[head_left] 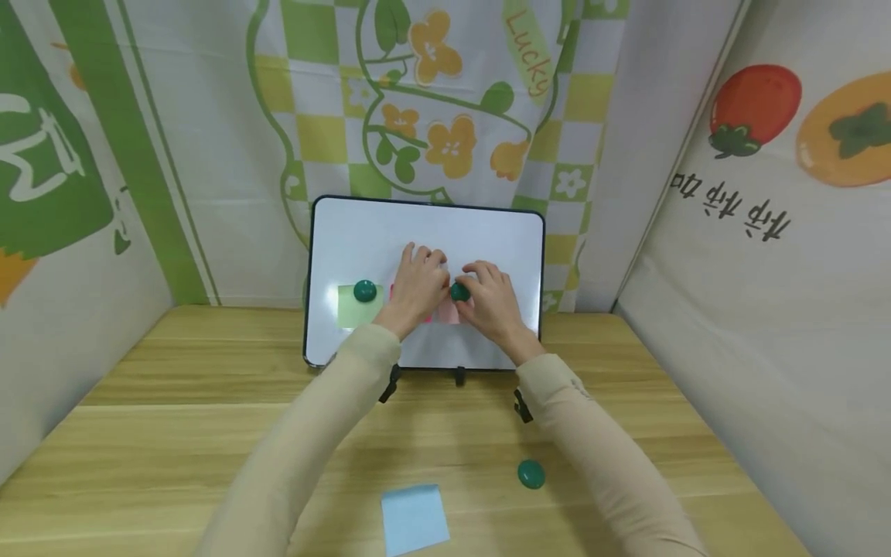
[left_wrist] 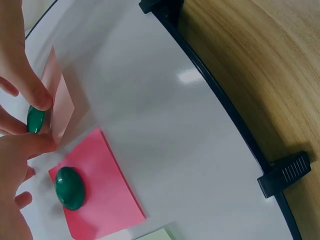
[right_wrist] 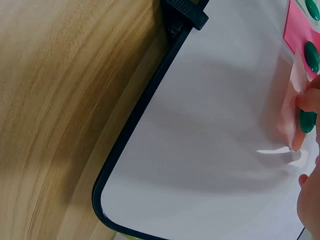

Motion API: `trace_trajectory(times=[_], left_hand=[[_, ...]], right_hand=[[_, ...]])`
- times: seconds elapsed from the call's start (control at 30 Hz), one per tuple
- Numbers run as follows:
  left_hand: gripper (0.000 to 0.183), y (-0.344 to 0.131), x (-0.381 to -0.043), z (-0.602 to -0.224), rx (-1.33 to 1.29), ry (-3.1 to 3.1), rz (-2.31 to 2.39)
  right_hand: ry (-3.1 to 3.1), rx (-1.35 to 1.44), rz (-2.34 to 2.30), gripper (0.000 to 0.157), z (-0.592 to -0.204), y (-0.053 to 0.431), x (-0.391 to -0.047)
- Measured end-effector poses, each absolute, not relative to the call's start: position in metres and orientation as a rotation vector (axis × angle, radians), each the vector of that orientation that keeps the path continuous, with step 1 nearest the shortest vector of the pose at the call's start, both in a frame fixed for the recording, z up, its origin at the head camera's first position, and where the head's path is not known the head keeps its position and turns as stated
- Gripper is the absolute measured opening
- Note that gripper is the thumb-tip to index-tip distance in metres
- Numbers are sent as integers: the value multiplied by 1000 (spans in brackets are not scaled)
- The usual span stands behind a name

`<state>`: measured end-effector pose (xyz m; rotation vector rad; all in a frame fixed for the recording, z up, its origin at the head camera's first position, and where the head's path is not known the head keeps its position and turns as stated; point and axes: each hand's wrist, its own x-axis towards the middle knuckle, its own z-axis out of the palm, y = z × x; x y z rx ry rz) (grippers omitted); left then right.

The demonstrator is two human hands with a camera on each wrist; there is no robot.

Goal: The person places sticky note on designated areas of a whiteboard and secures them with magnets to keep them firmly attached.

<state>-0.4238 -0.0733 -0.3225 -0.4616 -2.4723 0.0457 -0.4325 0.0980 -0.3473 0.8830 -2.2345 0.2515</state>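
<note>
My left hand (head_left: 419, 285) holds the edge of a light pink sticky note (left_wrist: 63, 107) against a whiteboard (head_left: 369, 240), and the note's free part lifts off the surface. Between the fingers of my right hand (head_left: 494, 303) is a round green magnet (left_wrist: 36, 120), pinched over the same note. Beside it, a hot pink sticky note (left_wrist: 107, 192) carries another green magnet (left_wrist: 70, 188). Further left on the board, a third green magnet (head_left: 365, 291) sits at the top of a light green sticky note (head_left: 355, 315).
The whiteboard stands propped on the wooden table (head_left: 230, 433), with black clips (left_wrist: 285, 175) along its lower edge. Nearer me lie a blue sticky note (head_left: 415, 520) and a loose green magnet (head_left: 531, 474). A patterned curtain (head_left: 445, 100) hangs behind the board.
</note>
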Motion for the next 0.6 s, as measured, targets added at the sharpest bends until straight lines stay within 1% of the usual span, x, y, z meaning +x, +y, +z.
trace_trajectory(times=[0.6], left_hand=[[18, -74, -426, -330, -463, -2352, 159]], right_hand=[[-2289, 825, 185, 36, -350, 93, -436]])
